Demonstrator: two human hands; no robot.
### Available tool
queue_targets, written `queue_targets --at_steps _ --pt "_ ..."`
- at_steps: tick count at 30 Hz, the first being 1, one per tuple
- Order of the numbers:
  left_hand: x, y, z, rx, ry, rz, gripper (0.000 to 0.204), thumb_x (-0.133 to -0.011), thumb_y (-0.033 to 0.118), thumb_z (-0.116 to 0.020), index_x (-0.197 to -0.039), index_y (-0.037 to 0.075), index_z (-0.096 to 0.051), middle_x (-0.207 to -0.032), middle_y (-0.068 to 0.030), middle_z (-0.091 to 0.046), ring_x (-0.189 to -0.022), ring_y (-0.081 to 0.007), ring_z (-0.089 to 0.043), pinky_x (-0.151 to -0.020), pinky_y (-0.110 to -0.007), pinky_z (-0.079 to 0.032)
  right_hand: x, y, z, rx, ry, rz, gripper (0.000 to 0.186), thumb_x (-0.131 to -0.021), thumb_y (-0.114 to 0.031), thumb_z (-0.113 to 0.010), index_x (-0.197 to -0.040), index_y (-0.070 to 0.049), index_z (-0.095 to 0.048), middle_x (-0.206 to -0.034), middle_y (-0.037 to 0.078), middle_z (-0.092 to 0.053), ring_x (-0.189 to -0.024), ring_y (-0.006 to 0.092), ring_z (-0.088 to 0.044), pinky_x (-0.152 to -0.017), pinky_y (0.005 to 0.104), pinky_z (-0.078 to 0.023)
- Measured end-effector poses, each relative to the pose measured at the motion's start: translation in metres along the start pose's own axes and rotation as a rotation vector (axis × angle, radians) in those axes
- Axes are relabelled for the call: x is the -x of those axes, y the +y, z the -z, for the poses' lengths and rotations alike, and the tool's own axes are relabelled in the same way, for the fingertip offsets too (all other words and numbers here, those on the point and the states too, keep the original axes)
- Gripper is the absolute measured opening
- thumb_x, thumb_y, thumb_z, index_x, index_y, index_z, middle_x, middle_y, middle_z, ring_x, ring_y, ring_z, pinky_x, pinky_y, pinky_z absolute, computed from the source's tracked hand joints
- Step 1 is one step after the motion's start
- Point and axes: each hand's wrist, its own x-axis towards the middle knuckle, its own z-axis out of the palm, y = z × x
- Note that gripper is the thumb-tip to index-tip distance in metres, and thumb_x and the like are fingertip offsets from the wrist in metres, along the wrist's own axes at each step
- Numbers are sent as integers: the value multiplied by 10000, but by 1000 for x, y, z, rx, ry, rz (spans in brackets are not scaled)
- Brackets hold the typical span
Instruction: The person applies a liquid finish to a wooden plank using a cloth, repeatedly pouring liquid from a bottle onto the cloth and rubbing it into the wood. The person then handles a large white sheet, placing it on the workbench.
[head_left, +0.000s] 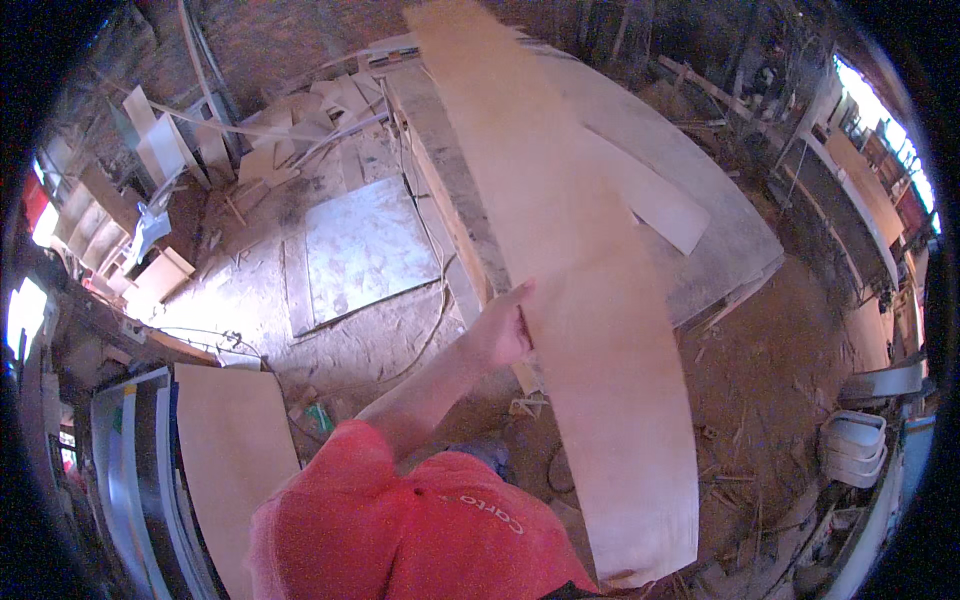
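Note:
A long, pale wooden board (610, 350) slants across the view from the top middle down to the lower right. My left hand (510, 325) is closed on its left edge, near mid-length, with the thumb lying along the top face and the other fingers mostly hidden. My right hand does not show; the board covers the area where that arm would be. Beneath the board's far part is a low worktable with a large grey-brown panel (740, 250) on it. A shorter pale strip (660, 195) rests on that panel, partly covered by the board.
A square pale sheet (370, 250) lies on the floor at left, with a cable (435, 330) beside it. Upright panels (230, 430) lean at lower left. Offcuts (275, 150) are heaped at the far left. Stacked white tubs (853, 445) stand at right.

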Motion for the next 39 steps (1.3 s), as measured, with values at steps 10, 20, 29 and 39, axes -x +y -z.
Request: queue_targets --at_steps 10,20,29,39 --pt "-25 133 127 -2 117 27 620 -965 350 -722 -1459 46 -503 -1441 -171 -602 -1321 -375 -587 -1123 -562 -464 9 53 -91 81 12 14 310 -962 -299 -644 -1144 -53 -693 -1060 100 -709 -958 308 -673 -833 475 -570" --pt "-129 288 220 -171 291 -5 583 -965 365 -697 -1434 59 -533 -1413 -186 -619 -1284 -392 -611 -1092 -580 -483 -1 77 -268 319 -30 91 304 -963 -313 -645 -1116 -59 -707 -1015 98 -717 -914 305 -682 -803 477 -579" --pt "-207 342 262 -199 267 137 533 -986 374 -655 -1377 23 -566 -1324 -190 -666 -1205 -368 -662 -1039 -545 -537 -39 85 -302 724 -68 358 301 -963 -326 -646 -1092 -64 -719 -975 96 -724 -875 303 -690 -777 479 -587" --pt "-236 334 255 -337 317 118 466 -990 335 -642 -1335 24 -600 -1311 -186 -682 -1195 -352 -677 -1042 -550 -541 -49 71 -318 34 -78 76 448 -1008 -462 -605 -1072 -30 -707 -1002 128 -723 -876 268 -694 -729 447 -592"
